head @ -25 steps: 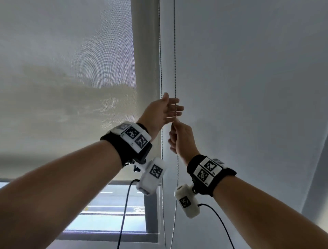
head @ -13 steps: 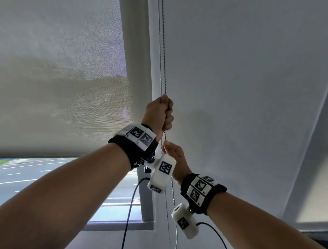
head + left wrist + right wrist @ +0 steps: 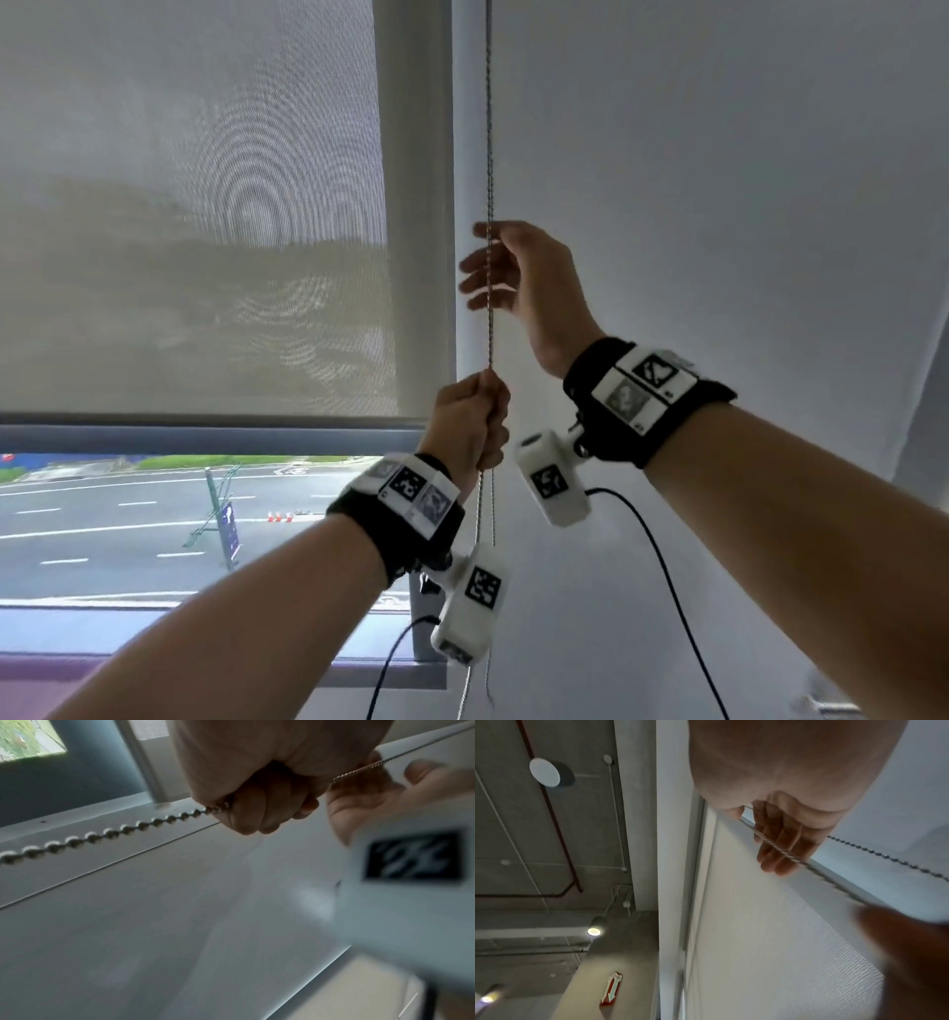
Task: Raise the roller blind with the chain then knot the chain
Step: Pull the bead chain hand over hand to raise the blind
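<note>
I see the bead chain (image 3: pixel 489 154) hanging just right of the window frame post (image 3: pixel 413 205). Left hand (image 3: pixel 464 426) is fisted around it, fingers curled tight. Right hand (image 3: pixel 518 280) is above it on the same chain, fingers spread and relaxed, touching the beads without closing. Roller blind (image 3: pixel 195 205) hem bar sits left of the left fist.

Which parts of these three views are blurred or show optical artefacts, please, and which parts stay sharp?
Head view: concentric moiré rings ripple over the backlit roller blind; the hands and chain are fairly crisp. Left wrist view: the beads near the left hand are sharp, while the tagged white device is smeared. Right wrist view: the right hand is in focus, with a dark blurred shape at lower right.
</note>
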A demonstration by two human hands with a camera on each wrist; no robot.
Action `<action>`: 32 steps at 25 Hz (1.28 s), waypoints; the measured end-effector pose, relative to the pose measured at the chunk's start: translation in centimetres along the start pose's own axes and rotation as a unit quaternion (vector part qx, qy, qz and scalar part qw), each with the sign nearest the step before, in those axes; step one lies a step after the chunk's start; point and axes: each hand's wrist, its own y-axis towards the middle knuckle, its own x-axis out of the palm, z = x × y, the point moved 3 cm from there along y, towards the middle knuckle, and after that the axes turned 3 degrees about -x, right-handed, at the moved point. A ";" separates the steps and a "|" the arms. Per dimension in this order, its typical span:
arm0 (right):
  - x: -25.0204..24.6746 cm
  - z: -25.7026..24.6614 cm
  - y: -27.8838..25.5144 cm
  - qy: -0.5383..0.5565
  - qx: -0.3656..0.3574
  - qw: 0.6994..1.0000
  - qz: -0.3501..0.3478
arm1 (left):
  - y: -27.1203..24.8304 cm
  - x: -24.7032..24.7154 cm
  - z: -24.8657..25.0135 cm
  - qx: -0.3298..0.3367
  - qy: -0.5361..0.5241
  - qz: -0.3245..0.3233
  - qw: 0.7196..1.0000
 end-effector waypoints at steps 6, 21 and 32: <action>2.2 -0.3 0.6 0.010 0.085 0.996 0.001 | -2.4 -0.8 -4.6 -0.053 0.027 0.019 0.998; 2.0 2.0 -1.9 0.060 0.072 0.995 0.017 | 0.7 -3.2 -1.8 0.004 0.019 -0.062 0.998; 1.3 9.1 -9.0 0.096 0.137 0.985 0.043 | 1.5 -0.4 5.6 0.037 -0.046 -0.110 0.992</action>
